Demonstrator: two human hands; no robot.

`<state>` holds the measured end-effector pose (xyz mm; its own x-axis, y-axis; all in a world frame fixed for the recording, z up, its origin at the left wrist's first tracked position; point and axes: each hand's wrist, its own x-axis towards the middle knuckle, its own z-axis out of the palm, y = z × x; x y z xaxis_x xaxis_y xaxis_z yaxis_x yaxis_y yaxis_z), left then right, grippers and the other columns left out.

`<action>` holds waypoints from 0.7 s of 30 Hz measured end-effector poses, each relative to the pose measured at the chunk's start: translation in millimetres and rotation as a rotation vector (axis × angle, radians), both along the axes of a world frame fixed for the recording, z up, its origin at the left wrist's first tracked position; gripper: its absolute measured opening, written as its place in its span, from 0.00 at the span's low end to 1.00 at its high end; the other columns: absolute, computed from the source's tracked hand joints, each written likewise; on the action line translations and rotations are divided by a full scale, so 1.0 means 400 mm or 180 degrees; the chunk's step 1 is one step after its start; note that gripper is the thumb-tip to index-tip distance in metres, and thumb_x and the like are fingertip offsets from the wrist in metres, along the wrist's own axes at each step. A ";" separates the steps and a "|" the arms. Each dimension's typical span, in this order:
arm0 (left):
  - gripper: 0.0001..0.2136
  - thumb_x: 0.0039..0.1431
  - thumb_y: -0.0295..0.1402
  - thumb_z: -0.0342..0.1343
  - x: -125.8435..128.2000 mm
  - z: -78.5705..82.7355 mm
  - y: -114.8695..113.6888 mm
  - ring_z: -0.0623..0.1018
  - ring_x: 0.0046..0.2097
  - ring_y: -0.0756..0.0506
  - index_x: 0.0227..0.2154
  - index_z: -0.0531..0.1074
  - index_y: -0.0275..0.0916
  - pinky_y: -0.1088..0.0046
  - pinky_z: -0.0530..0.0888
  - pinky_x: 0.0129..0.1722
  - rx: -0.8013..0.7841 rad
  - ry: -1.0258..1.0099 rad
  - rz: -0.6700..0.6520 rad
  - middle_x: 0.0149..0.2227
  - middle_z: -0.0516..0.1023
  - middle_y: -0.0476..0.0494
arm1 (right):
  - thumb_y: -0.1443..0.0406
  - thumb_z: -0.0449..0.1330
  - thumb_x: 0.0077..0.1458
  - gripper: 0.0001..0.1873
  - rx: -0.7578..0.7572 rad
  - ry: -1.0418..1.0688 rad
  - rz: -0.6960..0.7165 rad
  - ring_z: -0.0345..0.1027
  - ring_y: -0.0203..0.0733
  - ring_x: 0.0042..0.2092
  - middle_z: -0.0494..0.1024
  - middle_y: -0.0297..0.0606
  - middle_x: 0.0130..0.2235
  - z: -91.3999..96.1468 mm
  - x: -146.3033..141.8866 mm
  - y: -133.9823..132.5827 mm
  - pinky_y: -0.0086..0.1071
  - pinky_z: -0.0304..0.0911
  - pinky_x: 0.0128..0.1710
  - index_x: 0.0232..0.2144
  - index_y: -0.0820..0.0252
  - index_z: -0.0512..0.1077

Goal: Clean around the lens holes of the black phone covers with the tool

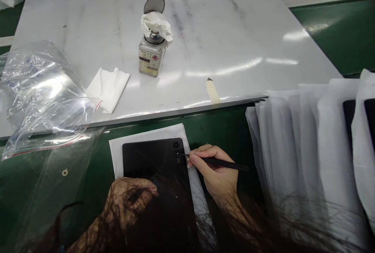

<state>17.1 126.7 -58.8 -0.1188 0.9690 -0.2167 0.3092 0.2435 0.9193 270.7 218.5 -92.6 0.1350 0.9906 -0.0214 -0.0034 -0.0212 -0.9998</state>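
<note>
A black tablet (155,163) lies back-up on a white sheet (146,135) on the green surface. My right hand (215,173) grips thin black tweezers (222,163), and their tip touches a camera lens (177,153) near the tablet's top right corner. My left hand (129,202) rests on the tablet's lower left part and presses it down. Dark hair hangs over the bottom of the view and partly hides both hands.
A white board (205,30) lies beyond, carrying a small solvent dispenser (150,56) with a cloth on top, a folded white wipe (108,88) and a tape strip (212,90). Clear plastic bags (43,100) lie left. Wrapped tablets in white sleeves (316,139) are stacked right.
</note>
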 end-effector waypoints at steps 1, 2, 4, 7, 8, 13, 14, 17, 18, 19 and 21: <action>0.13 0.70 0.34 0.70 0.002 0.002 0.002 0.99 0.37 0.42 0.36 0.98 0.61 0.75 0.95 0.46 -0.0001 -0.0027 0.0003 0.35 0.99 0.58 | 0.42 0.87 0.69 0.22 -0.0004 -0.0016 0.0005 0.84 0.47 0.28 0.89 0.34 0.32 0.000 0.000 0.000 0.44 0.86 0.28 0.33 0.42 0.86; 0.13 0.70 0.34 0.70 0.003 0.005 0.003 0.99 0.37 0.43 0.36 0.98 0.61 0.75 0.95 0.46 -0.0003 -0.0060 -0.0001 0.35 0.99 0.59 | 0.42 0.87 0.69 0.22 -0.0008 -0.0023 0.0004 0.84 0.47 0.28 0.89 0.34 0.32 0.000 0.000 0.000 0.43 0.85 0.29 0.33 0.42 0.86; 0.14 0.69 0.33 0.69 0.006 0.009 0.006 0.99 0.36 0.44 0.36 0.98 0.62 0.77 0.94 0.45 -0.0019 -0.0139 -0.0010 0.34 0.99 0.61 | 0.43 0.87 0.69 0.22 0.0009 -0.0020 0.0004 0.84 0.47 0.29 0.89 0.33 0.31 -0.001 -0.001 0.000 0.43 0.84 0.29 0.33 0.44 0.86; 0.14 0.69 0.34 0.69 0.006 0.008 0.005 0.99 0.36 0.45 0.36 0.98 0.62 0.78 0.93 0.44 -0.0047 -0.0198 -0.0009 0.35 0.99 0.61 | 0.45 0.87 0.70 0.22 0.0054 0.0003 -0.0007 0.83 0.46 0.28 0.88 0.33 0.31 -0.003 -0.004 0.001 0.42 0.83 0.29 0.33 0.45 0.86; 0.14 0.70 0.34 0.70 0.005 0.006 0.004 0.99 0.36 0.44 0.36 0.98 0.61 0.78 0.94 0.44 -0.0046 -0.0190 -0.0027 0.35 0.99 0.61 | 0.45 0.87 0.69 0.22 0.0070 0.0016 -0.0015 0.83 0.46 0.28 0.89 0.33 0.31 -0.002 -0.004 0.001 0.41 0.83 0.29 0.33 0.45 0.86; 0.15 0.71 0.33 0.68 -0.009 -0.016 0.005 0.99 0.36 0.44 0.38 0.98 0.60 0.78 0.94 0.43 0.0141 -0.0073 -0.0206 0.35 0.99 0.59 | 0.44 0.87 0.69 0.22 0.0055 -0.0038 -0.0027 0.84 0.47 0.28 0.89 0.34 0.31 0.001 0.000 0.000 0.43 0.85 0.29 0.33 0.44 0.87; 0.15 0.71 0.32 0.68 -0.013 -0.022 0.006 0.99 0.35 0.44 0.38 0.98 0.61 0.80 0.94 0.42 0.0222 -0.0080 -0.0267 0.35 0.99 0.60 | 0.44 0.87 0.69 0.22 0.0034 -0.0069 -0.0013 0.84 0.48 0.28 0.89 0.35 0.31 0.001 0.001 0.000 0.44 0.85 0.29 0.33 0.43 0.87; 0.15 0.69 0.29 0.70 -0.021 -0.036 0.012 0.98 0.33 0.45 0.38 0.98 0.60 0.82 0.93 0.41 0.0411 -0.0128 -0.0386 0.34 0.99 0.61 | 0.44 0.86 0.70 0.21 0.0045 -0.0117 0.0023 0.84 0.50 0.29 0.88 0.34 0.31 -0.002 -0.001 -0.001 0.46 0.85 0.30 0.33 0.43 0.87; 0.15 0.69 0.29 0.70 -0.022 -0.040 0.013 0.98 0.33 0.45 0.39 0.98 0.60 0.82 0.93 0.41 0.0425 -0.0153 -0.0396 0.35 0.99 0.61 | 0.45 0.86 0.70 0.20 0.0084 -0.0117 0.0024 0.84 0.50 0.30 0.87 0.34 0.30 -0.004 -0.003 -0.001 0.45 0.85 0.31 0.33 0.43 0.87; 0.15 0.70 0.29 0.71 -0.022 -0.043 0.013 0.99 0.34 0.45 0.39 0.98 0.60 0.82 0.93 0.41 0.0425 -0.0188 -0.0381 0.35 0.99 0.61 | 0.46 0.86 0.71 0.20 0.0132 -0.0106 0.0012 0.84 0.49 0.30 0.87 0.33 0.30 -0.006 -0.005 -0.001 0.44 0.85 0.31 0.33 0.43 0.87; 0.15 0.70 0.28 0.71 -0.022 -0.047 0.012 0.99 0.34 0.45 0.41 0.98 0.60 0.81 0.93 0.41 0.0425 -0.0268 -0.0380 0.35 0.99 0.61 | 0.47 0.86 0.72 0.17 0.0211 -0.0038 -0.0033 0.82 0.47 0.30 0.86 0.32 0.32 -0.010 -0.005 -0.001 0.42 0.83 0.30 0.35 0.43 0.88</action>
<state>8.2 131.7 -77.5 0.0117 0.9959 -0.0895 0.2492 0.0838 0.9648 268.7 217.9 -96.5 0.1452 0.9883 0.0459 0.0086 0.0452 -0.9989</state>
